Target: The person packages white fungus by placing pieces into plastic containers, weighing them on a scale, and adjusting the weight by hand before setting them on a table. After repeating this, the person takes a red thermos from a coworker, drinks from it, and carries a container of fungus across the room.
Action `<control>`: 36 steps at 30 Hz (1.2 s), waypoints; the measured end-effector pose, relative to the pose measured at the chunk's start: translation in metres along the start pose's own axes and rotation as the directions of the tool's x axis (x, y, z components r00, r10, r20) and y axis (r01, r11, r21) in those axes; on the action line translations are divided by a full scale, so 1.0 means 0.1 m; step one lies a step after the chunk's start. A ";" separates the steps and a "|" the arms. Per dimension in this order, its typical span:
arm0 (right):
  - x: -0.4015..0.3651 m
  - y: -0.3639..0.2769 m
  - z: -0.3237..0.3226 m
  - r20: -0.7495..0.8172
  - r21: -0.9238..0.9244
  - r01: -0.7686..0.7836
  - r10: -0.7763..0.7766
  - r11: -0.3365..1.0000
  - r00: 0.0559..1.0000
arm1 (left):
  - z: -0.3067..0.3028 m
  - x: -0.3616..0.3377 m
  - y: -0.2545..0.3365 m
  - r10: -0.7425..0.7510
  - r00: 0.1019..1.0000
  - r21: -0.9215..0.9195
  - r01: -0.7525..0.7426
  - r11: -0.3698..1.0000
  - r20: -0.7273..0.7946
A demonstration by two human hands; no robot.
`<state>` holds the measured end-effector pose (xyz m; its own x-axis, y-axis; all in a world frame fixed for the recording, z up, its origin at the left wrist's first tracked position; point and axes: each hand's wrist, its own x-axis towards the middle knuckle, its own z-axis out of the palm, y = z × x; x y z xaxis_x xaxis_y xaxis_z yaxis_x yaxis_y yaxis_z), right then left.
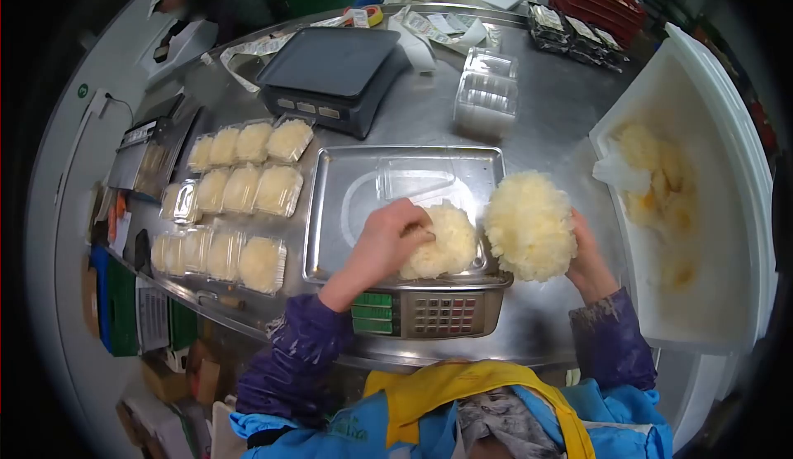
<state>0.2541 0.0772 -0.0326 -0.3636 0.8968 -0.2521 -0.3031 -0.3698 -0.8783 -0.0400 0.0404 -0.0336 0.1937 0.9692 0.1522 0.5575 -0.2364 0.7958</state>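
My right hand (588,256) holds a large, pale yellow, ruffled white fungus (530,226) from its right side, just off the right edge of the scale tray (330,203). Over that tray, my left hand (388,240) has its fingers curled and pressed onto a smaller clump of white fungus (450,244). Behind the clump, a clear plastic box (413,182) lies on the tray. The scale's keypad (442,316) and green displays face me. My left fingertips are partly hidden against the clump.
Several filled clear boxes (239,188) stand in rows at the left. A dark scale (334,62) sits behind them, near strips of labels (248,50). Clear boxes (486,95) are stacked at the back. A white foam box (731,252) holds more clumps. Another person (219,4) is at the upper left.
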 end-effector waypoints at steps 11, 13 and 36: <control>0.20 -0.22 0.29 0.091 0.161 -0.004 -0.011 0.987 0.996 | 0.11 -0.09 0.01 0.136 0.991 0.059 -0.134 0.989 -0.018; 0.31 -0.14 0.42 0.095 0.041 0.001 -0.005 0.999 0.995 | 0.08 -0.08 0.10 0.131 0.991 0.028 -0.131 0.991 0.005; 0.42 -0.09 1.07 0.163 -0.436 0.101 -0.031 0.894 0.986 | -1.22 -0.76 -0.34 -0.366 0.785 -0.801 -0.257 0.541 -0.500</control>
<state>0.1473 0.0928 0.0084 -0.4930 0.8561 -0.1548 0.0766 -0.1346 -0.9879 -0.1723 -0.0169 -0.0005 -0.4555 0.8820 0.1209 -0.3948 -0.3218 0.8605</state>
